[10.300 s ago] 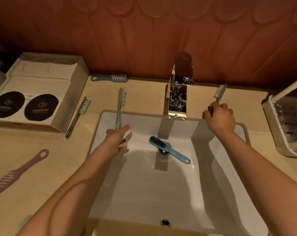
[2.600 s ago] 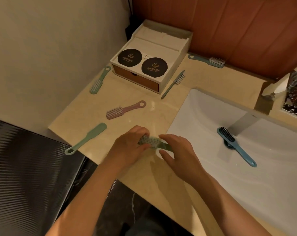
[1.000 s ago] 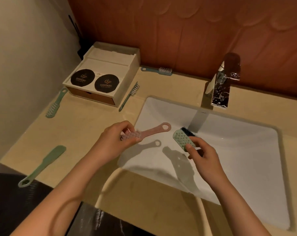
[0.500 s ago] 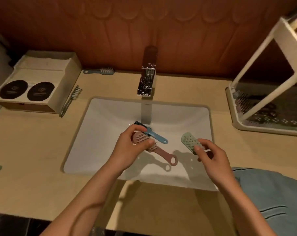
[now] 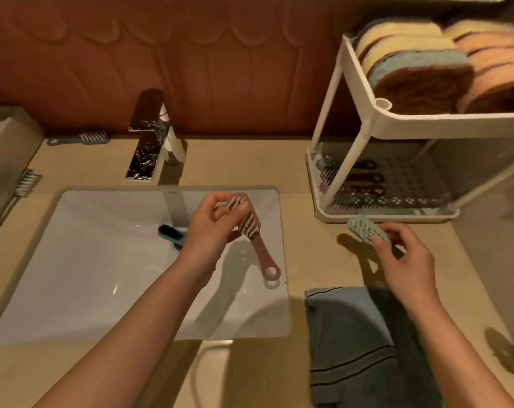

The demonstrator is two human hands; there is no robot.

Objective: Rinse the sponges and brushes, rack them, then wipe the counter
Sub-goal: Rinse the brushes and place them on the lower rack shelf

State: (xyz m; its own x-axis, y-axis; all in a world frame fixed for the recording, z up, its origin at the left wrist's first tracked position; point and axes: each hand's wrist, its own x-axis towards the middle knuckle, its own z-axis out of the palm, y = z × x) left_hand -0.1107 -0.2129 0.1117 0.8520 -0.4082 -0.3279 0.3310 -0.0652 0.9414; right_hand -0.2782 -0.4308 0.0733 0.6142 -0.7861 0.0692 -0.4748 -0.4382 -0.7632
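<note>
My left hand (image 5: 213,228) grips the head of a pink brush (image 5: 257,245) over the right side of the white sink (image 5: 82,275), its looped handle hanging down toward me. My right hand (image 5: 405,260) holds a green brush (image 5: 364,229) by its handle, bristle head pointing at the front edge of the white rack (image 5: 382,216). A blue brush (image 5: 171,235) lies in the sink by the drain. Several sponges (image 5: 426,66) stand in the rack's upper tier and several brushes (image 5: 358,181) lie on its lower tray.
A chrome tap (image 5: 149,145) stands behind the sink. Two brushes lie on the beige counter: one at the back wall (image 5: 79,139), one at the left (image 5: 14,198) beside a box (image 5: 5,148). A folded grey-blue towel (image 5: 361,346) lies right of the sink.
My view has swung right, bringing the rack close. My right hand has carried the green brush from over the sink to the rack's front. My left hand has lifted the pink brush rightward.
</note>
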